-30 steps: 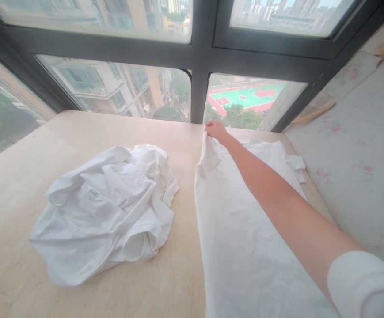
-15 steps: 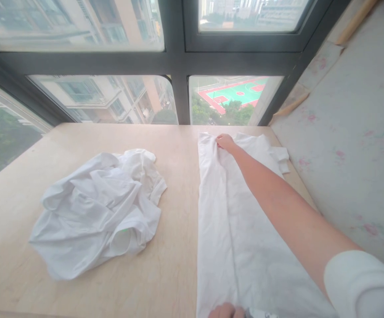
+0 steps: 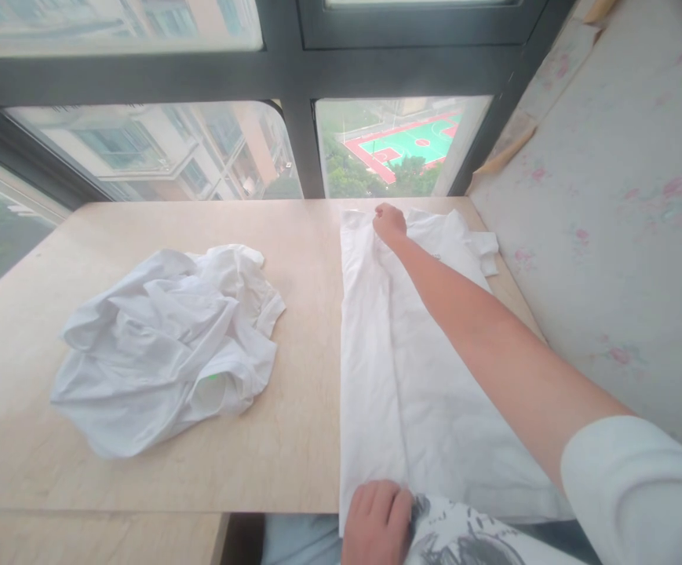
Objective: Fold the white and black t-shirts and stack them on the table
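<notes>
Fingers (image 3: 370, 496) of the left hand (image 3: 377, 523) lie side by side at the near end of the white T-shirt (image 3: 426, 392), which extends from them along the wooden tabletop (image 3: 311, 408); the right hand (image 3: 391, 224) curls over its far end. Whether either pinches it cannot be told.

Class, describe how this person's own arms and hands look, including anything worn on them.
The right hand and the visible part of the left hand are bare, with no glove or ring showing. The right forearm is uncovered, without a watch, below a loose, plain white sleeve. The left arm cannot be made out.
</notes>
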`<action>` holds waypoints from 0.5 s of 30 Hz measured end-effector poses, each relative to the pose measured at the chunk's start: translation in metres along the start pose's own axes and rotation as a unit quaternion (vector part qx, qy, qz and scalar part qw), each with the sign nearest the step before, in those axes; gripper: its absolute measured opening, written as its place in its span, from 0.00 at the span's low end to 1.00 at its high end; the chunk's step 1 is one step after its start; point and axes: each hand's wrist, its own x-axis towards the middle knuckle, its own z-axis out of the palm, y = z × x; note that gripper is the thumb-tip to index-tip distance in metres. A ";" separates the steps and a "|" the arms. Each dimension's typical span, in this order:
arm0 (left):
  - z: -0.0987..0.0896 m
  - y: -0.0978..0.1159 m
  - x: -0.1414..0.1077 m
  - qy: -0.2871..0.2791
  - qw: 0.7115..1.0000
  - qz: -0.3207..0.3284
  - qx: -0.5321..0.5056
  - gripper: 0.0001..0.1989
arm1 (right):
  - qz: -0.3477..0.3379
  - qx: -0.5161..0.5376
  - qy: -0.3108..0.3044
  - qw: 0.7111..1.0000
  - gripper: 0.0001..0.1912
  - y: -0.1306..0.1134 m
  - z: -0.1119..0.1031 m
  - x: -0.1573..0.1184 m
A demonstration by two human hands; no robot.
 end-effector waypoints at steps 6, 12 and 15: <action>-0.015 -0.002 0.010 -0.002 0.998 0.019 -0.060 0.17 | -0.043 0.047 -0.062 0.996 0.17 0.027 -0.030 -0.077; -0.028 0.002 0.012 -0.004 0.991 -0.058 -0.117 0.11 | 0.011 0.051 -0.100 0.994 0.15 0.077 -0.046 -0.133; -0.026 0.003 0.009 0.001 0.992 -0.062 -0.113 0.09 | 0.037 0.046 -0.102 0.993 0.15 0.082 -0.045 -0.123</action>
